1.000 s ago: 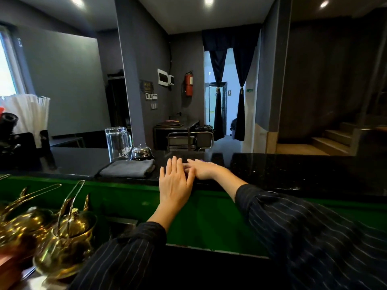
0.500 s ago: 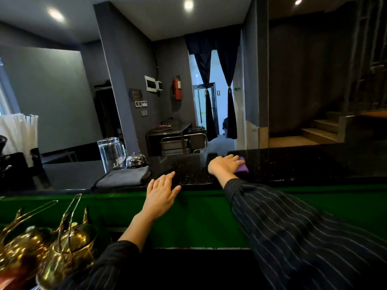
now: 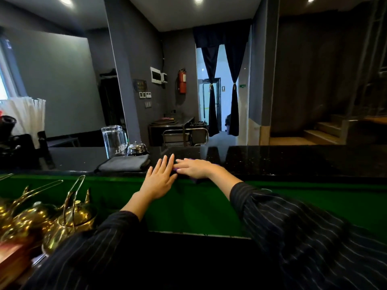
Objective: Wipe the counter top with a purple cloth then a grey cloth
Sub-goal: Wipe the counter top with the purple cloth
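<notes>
My right hand (image 3: 195,168) lies flat with straight fingers on the purple cloth (image 3: 194,179), pressing it onto the black counter top (image 3: 293,162) near its front edge. Only small purple slivers of the cloth show around and under the hand. My left hand (image 3: 160,180) rests open, fingers straight, on the counter's front edge, its fingertips just beside the right hand's. The folded grey cloth (image 3: 125,164) lies on the counter to the left of both hands, untouched.
A glass pitcher (image 3: 114,141) and a metal call bell (image 3: 137,148) stand behind the grey cloth. Brass teapots (image 3: 69,222) sit low at the left, below the green counter front (image 3: 209,206). Dark equipment and white straws occupy the far left.
My right hand has slid the purple cloth leftward along the counter, back beside the left hand. My left hand stays open on the counter's front edge.
</notes>
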